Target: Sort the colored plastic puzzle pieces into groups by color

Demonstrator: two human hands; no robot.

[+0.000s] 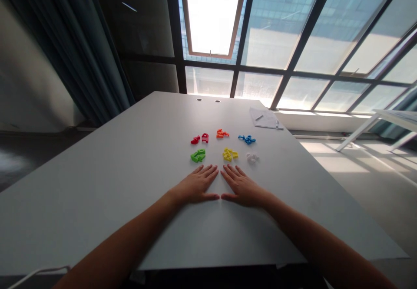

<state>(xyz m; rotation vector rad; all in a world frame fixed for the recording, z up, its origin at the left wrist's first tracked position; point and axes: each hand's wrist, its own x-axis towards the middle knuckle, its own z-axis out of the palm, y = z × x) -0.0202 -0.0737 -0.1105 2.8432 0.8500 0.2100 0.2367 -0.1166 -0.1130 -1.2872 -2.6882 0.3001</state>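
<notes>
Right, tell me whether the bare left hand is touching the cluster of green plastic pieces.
Apart: the head view plainly shows a strip of grey tabletop between the bare left hand and the cluster of green plastic pieces.

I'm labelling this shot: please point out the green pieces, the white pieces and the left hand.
Green plastic pieces (198,155), head view, cluster's middle.
White plastic pieces (252,157), head view, cluster's middle.
Left hand (195,185), head view, back of hand.
</notes>
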